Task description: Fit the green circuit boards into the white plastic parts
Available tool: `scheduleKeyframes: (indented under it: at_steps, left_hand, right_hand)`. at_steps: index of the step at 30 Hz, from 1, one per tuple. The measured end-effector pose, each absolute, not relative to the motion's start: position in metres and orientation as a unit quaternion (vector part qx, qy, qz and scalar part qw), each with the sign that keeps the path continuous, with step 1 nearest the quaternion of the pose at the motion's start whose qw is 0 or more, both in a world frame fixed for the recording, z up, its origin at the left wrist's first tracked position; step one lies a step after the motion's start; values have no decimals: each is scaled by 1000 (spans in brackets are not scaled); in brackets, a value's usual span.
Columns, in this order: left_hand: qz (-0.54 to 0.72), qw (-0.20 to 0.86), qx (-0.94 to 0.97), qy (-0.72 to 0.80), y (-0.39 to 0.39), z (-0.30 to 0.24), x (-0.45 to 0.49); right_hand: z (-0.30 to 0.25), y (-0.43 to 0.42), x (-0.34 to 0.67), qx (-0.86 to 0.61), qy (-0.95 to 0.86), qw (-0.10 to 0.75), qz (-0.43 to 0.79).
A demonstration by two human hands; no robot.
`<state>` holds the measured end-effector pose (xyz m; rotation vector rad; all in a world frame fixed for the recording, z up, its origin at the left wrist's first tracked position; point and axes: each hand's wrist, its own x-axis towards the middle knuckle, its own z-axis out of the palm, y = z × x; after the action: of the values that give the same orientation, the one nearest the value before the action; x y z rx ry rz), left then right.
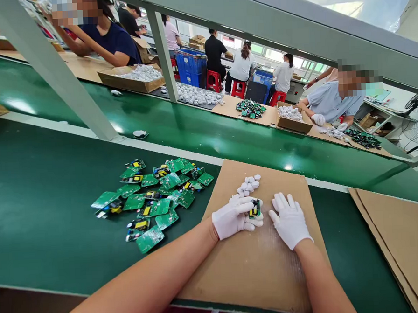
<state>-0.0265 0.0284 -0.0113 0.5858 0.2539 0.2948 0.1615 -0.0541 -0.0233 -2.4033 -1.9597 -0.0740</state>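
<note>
Forearms (141, 277) spanned the cardboard (252, 271): the left hand (236, 216) gripped a circuit board (255, 209), probably best held lightly by its edges, and the right hand (291, 220) spread open.

Gloved left hand (235, 217) pinches a circuit board (255, 209) over the cardboard sheet (253, 271); right hand (290, 221) spread near its right edge, white pieces (245, 188) toward its far edge!

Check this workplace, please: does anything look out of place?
One white piece lies alone on the green belt, beyond the circuit boards and apart from the small white pile on the cardboard; it may be misplaced.
</note>
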Motion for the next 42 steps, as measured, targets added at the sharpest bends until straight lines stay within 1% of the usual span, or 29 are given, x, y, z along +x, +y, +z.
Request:
scheduleKeyframes:
  at_steps: [5,7,11,15,17,21,23,27,29,31,33,35,36,38,40,42]
  left_hand:
    - [191,939,250,139,31,-9,-27]
    - [204,939,245,131,32,-9,-27]
    - [221,937,246,112,33,-12,-28]
    - [212,941,236,119,35,-13,-28]
    - [212,942,235,114,35,-13,-27]
    - [215,943,239,92,37,-12,-27]
    - [216,942,240,89,38,-11,-28]
    - [217,941,242,97,39,-11,-28]
    - [215,938,248,108,39,-11,-28]
    - [213,935,258,120,38,-10,-27]
    - [213,930,269,131,37,-9,-27]
    - [215,927,277,133,35,-8,-27]
    - [216,927,279,128,35,-7,-27]
    - [220,927,281,111,34,-5,-27]
    - [223,927,283,100,34,-4,-28]
    - [221,926,288,107,33,-3,-28]
  right_hand:
    - [-18,-52,160,-775,-621,105,-45]
    - [-16,-55,147,-754,-646,117,-34]
    - [-13,-55,137,-704,-704,84,-21]
    - [-9,-50,142,-748,-657,78,-50]
    - [-7,-54,131,-744,-662,73,-46]
    - [-5,-74,103,-617,-786,46,19]
    - [-6,-81,112,-597,-801,45,15]
    - [-11,-91,161,-720,-683,97,-70]
    - [-13,-102,166,-747,-649,113,-90]
    - [-14,-118,150,-745,-651,125,-78]
    - [-15,-133,129,-707,-699,104,-30]
    - [-14,-144,124,-703,-703,106,-9]
    - [-14,-149,131,-725,-678,120,-7]
    - [-11,-158,156,-793,-586,162,-42]
    - [-10,-169,177,-826,-530,178,-69]
    - [-11,-179,179,-833,-515,190,-69]
